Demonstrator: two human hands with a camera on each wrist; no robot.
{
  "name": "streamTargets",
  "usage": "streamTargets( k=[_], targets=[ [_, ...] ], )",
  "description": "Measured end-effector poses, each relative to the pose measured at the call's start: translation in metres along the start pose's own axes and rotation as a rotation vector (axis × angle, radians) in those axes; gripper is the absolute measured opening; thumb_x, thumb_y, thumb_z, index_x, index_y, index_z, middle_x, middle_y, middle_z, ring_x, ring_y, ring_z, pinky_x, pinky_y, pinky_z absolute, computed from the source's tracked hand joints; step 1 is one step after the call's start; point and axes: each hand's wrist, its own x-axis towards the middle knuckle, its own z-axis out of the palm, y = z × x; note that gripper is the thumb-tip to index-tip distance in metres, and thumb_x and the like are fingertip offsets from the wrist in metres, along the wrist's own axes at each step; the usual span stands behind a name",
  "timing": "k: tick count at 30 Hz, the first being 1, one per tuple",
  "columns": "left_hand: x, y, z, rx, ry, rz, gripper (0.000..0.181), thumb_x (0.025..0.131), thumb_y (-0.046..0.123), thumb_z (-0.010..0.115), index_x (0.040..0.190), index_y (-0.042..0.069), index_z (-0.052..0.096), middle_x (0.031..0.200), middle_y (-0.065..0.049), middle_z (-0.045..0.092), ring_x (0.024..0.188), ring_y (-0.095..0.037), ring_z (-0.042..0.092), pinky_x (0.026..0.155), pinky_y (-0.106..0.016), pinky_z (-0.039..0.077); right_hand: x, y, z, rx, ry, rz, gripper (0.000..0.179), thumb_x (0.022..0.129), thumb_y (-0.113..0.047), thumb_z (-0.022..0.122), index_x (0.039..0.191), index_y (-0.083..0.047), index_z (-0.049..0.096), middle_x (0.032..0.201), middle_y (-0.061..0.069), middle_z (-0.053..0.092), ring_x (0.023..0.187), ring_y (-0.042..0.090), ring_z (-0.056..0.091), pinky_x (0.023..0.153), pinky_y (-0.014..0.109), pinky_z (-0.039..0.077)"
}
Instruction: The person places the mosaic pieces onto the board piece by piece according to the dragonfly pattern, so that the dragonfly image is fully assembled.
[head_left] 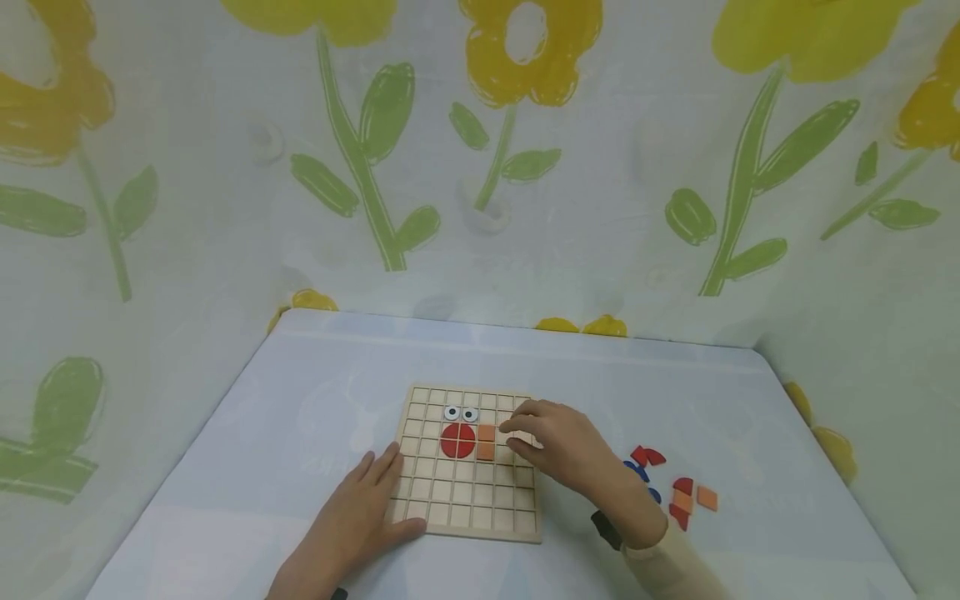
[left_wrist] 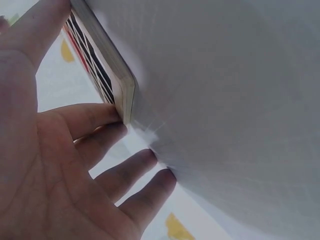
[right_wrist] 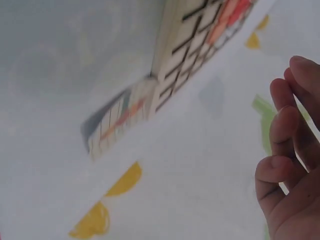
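A wooden grid board point(head_left: 450, 492) lies flat on the table. On it sit two round eye tiles point(head_left: 461, 413), a red disc point(head_left: 458, 441) made of quarter pieces, and two orange square tiles point(head_left: 486, 442) stacked in a column to its right. My left hand point(head_left: 356, 508) rests at the board's near left corner, fingers against the left edge and thumb at the near edge. In the left wrist view its fingertips point(left_wrist: 117, 112) touch the board's side. Over the board's right part hovers my right hand point(head_left: 562, 442), fingers loosely bent and nothing visible between them.
To the right of the right forearm lie loose red quarter pieces point(head_left: 655, 457), blue pieces point(head_left: 637, 471) partly hidden by the arm, and orange squares point(head_left: 707, 497). A dark object point(head_left: 606, 531) shows beside the right wrist. Flower-printed cloth point(head_left: 562, 250) rises behind the white table point(head_left: 300, 433).
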Motion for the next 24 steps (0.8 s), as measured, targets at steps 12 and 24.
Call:
streamTargets(
  k=[12,24],
  targets=[
    [-0.002,0.001,0.000,-0.010,0.008,0.007,0.101,0.082,0.061,0.075,0.151,-0.005,0.042,0.162,-0.019,0.032,0.146,-0.049,0.029,0.119,-0.057,0.028,-0.072,0.042,-0.046,-0.138,0.206,0.049,0.037,0.076,-0.014,0.091,0.110,-0.021,0.078,0.104,-0.007,0.071,0.088,0.009,0.068,0.069,0.026,0.061],
    [0.002,-0.002,0.001,0.013,-0.009,0.000,0.105,0.080,0.066,0.073,0.151,-0.004,0.041,0.163,-0.018,0.031,0.146,-0.049,0.028,0.119,-0.057,0.028,-0.165,0.081,-0.083,-0.207,0.020,0.470,0.044,0.079,-0.023,0.088,0.120,-0.020,0.073,0.108,0.002,0.071,0.078,0.015,0.062,0.057,0.023,0.055]
  ],
)
